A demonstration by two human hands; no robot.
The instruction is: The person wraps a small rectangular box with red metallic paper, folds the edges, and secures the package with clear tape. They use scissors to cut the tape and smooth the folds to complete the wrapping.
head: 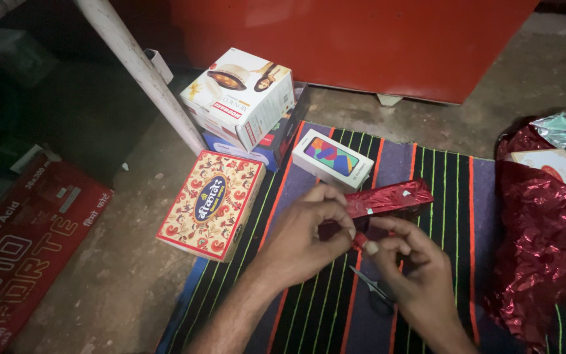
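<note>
**Both hands pinch the near end of a foil-wrapped box over the striped mat**

Across the far side stands a large red cabinet (pixel 361 39) on the bare concrete floor (pixel 119 275), with a pale slanting pole (pixel 142 72) to its left. A striped mat (pixel 447 190), dark with orange and green lines, covers the near middle of the floor. At the right edge lies a crumpled heap of red foil wrap (pixel 545 242), partly around a pale box. A flat red carton (pixel 21 249) lies on the left.

Next in size are the boxes: a white box with a fan picture (pixel 244 95) stacked on others at far left of the mat, a patterned sweets box (pixel 212 203) resting on the mat's left edge, and a small white phone box (pixel 333 159) just beyond the hands.

The long narrow box wrapped in red foil (pixel 391 198) is held just above the mat at centre, its far end pointing right. The left hand (pixel 302 239) closes over its near end, thumb and fingers pressed on the foil. The right hand (pixel 414 269) pinches a small fold of foil at the same end between thumb and forefinger. Small scissors (pixel 378 292) lie on the mat under the right hand.

To fold this end well, I judge the foil should be kept taut and flat against the box, creased sharply, and held by the left hand while the right tucks the flap.

The light is dim; the far corners are hard to read.
</note>
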